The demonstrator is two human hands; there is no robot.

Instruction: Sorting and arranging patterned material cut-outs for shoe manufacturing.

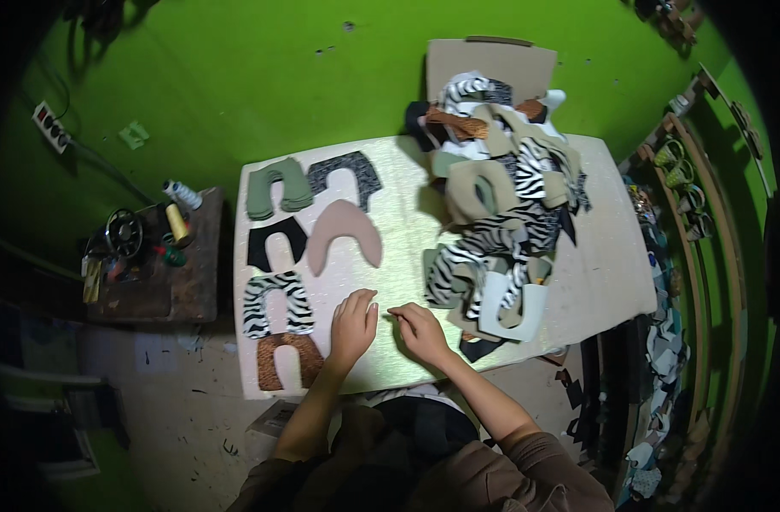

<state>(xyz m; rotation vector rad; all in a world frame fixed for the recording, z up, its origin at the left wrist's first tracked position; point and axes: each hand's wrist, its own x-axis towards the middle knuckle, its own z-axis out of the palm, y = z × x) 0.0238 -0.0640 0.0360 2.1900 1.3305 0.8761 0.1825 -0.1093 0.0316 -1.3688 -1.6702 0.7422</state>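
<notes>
My left hand (353, 328) rests over the near middle of the pale tabletop, fingers stretched out and holding nothing. Close to its right, my right hand (420, 331) has its fingers loosely apart, also with nothing in it; the two do not touch. Left of them lie U-shaped cut pieces sorted by material: green ones (259, 195) in a stack, dark grey speckled (368, 177), black (258, 247), pink (325, 232), zebra-striped (253, 309) and brown textured (270, 369). A large mixed heap of cut pieces (469, 192) covers the table's right half, a white piece (535, 309) at its near edge.
A cardboard box flap (492, 58) stands behind the heap against the green wall (279, 77). To the left is a small dark table (194, 282) with thread spools (182, 194) and a handwheel (124, 234). Wooden racks (721, 256) with shoes line the right side.
</notes>
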